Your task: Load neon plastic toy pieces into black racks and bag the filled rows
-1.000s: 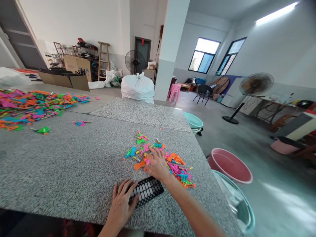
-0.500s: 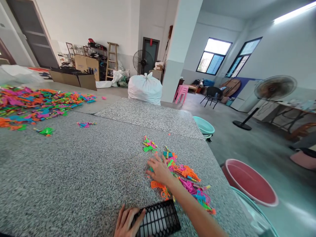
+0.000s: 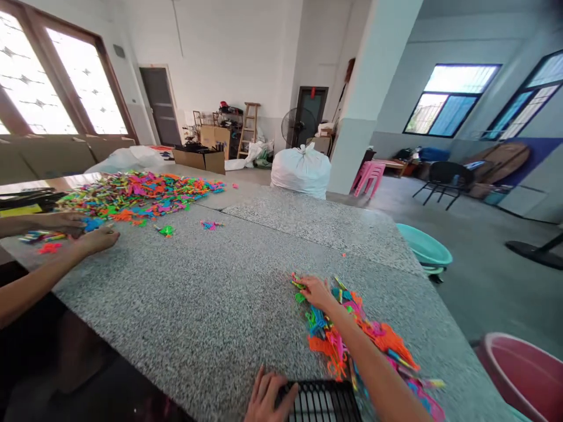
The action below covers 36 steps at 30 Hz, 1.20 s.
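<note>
My left hand point(image 3: 270, 398) is at the near edge of the table, its fingers along the left side of a black plastic basket point(image 3: 323, 401) and its thumb over the rim. The basket's lower part is cut off by the picture edge. My right hand point(image 3: 315, 293) reaches forward, fingers bent down onto a green and pink plastic toy point(image 3: 298, 282); the fingertips are partly hidden. Under and beside my right forearm lies a loose heap of bright plastic toys point(image 3: 389, 341), some pistol-shaped, in orange, pink, blue and green.
At the left, a co-worker's two hands point(image 3: 99, 239) handle small toys beside a large pile point(image 3: 149, 190). Single toys point(image 3: 166, 231) lie on the speckled table point(image 3: 211, 305). A white sack point(image 3: 301, 173) stands beyond it; teal point(image 3: 424, 243) and pink tubs point(image 3: 523, 369) stand right.
The view has swung left, bringing the co-worker's hands into sight. My right hand has moved from the heap's near-left side to the green and pink toy beyond; blue and orange toys lie there now.
</note>
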{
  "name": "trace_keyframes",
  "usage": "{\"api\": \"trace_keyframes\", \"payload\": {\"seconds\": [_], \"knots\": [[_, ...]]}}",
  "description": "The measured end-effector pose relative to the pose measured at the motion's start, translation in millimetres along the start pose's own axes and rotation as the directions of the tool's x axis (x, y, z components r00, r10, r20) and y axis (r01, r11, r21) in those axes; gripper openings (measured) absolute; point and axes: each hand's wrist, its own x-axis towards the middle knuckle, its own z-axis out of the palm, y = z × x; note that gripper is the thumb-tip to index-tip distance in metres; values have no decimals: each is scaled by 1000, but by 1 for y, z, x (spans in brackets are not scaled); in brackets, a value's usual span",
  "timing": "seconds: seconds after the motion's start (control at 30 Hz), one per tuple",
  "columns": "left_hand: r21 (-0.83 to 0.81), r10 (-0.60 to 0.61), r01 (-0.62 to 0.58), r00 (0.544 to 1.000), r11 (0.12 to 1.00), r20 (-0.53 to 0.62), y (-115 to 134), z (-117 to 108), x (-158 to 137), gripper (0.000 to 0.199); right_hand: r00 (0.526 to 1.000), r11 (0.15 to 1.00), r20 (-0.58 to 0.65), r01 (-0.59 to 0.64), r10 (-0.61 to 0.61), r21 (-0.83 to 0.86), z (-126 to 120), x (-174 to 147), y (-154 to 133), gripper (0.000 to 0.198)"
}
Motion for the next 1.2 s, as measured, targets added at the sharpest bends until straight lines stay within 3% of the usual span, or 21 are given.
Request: {"api": "trace_keyframes", "payload": {"seconds": [0.07, 0.1, 0.2, 0.33, 0.47, 0.53, 0.6, 0.67, 0.7, 0.77, 0.83, 0.9, 1.0, 1.1, 1.2], "knots": [[-72, -61, 63, 998, 995, 29, 9, -17, 11, 61, 999, 1000, 45, -8, 8, -13, -15, -37, 4, 41], [-100, -103, 111, 991, 989, 88, 11, -26, 17, 59, 999, 1000, 48, -24, 24, -19, -22, -55, 3, 41], [-202, -66, 94, 988, 975, 142, 13, -42, 27, 46, 999, 999, -24, -30, 29, -31, -28, -107, -14, 44], [-252, 32, 12, 985, 968, 169, 9, -40, 29, 36, 998, 994, -44, 40, -45, -102, -13, -163, -42, 47], [-205, 34, 8, 979, 979, 200, 21, -26, 30, 39, 988, 992, -154, -6, -13, -123, -24, -196, -34, 53], [-183, 4, 34, 979, 983, 203, 34, -21, 30, 43, 952, 997, -303, -65, 49, -43, -39, -209, -19, 50], [-130, -29, 53, 983, 990, 180, 47, -21, 27, 49, 882, 978, -423, -184, 208, 98, -53, -223, -3, 43], [-66, -32, 41, 991, 997, 128, 56, -25, 22, 57, 824, 933, -438, -300, 360, 200, -58, -237, 8, 40], [-48, -2, 7, 995, 999, 101, 58, -27, 18, 59, 820, 921, -420, -331, 388, 205, -58, -242, 10, 39], [-65, 139, -135, 988, 989, 64, 60, -29, 11, 59, 872, 947, -369, -300, 322, 119, -55, -245, 7, 38], [-114, 274, -267, 960, 957, 48, 59, -30, 7, 55, 929, 979, -322, -201, 180, -32, -53, -235, -1, 40], [-142, 315, -305, 947, 942, 60, 56, -29, 4, 54, 964, 974, -257, -123, 72, -190, -55, -214, -10, 43], [-135, 299, -282, 946, 950, 126, 55, -31, 5, 55, 995, 948, -97, -36, 6, -315, -67, -180, -10, 39], [-105, 303, -287, 931, 952, 204, 57, -36, 7, 62, 998, 960, -31, 38, -49, -279, -74, -166, 1, 31], [-82, 281, -270, 931, 959, 234, 64, -37, 9, 77, 970, 1000, -242, 7, 0, 28, -61, -178, -1, 18]]}}
